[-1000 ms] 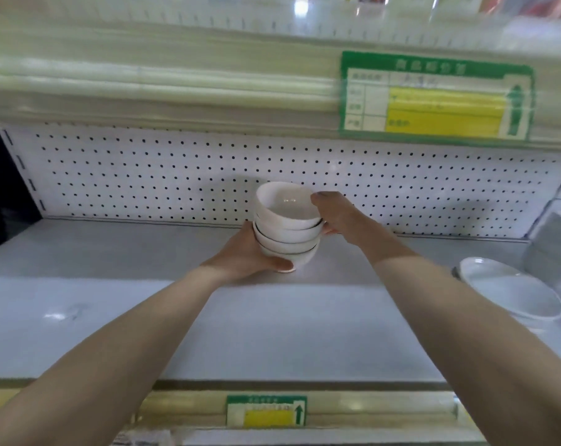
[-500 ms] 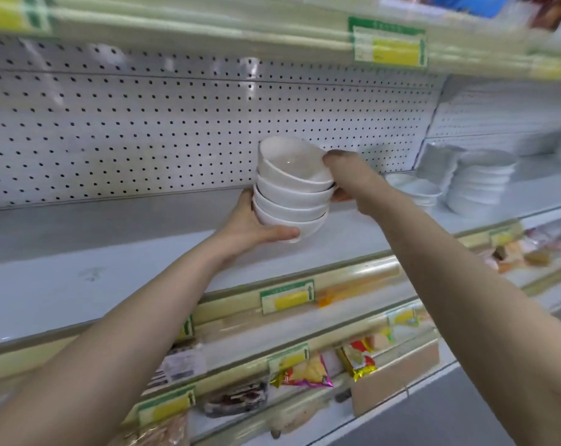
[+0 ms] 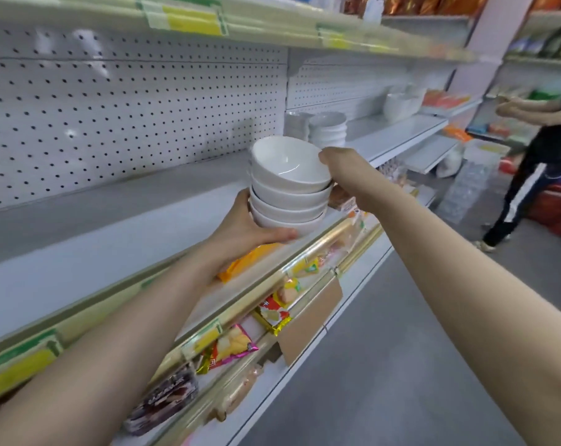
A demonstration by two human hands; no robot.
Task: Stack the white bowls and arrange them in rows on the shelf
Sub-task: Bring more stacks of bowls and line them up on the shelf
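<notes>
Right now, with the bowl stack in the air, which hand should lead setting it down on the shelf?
Left. The left hand cups the base of the stack of white bowls and likely bears its weight; the right hand only grips the top rim, steadying it.

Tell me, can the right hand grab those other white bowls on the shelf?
Probably not yet. The right hand grips the held stack of four white ceramic bowls, left hand beneath. The shelved stack of white bowls stands farther along the grey shelf, with nothing between.
</notes>
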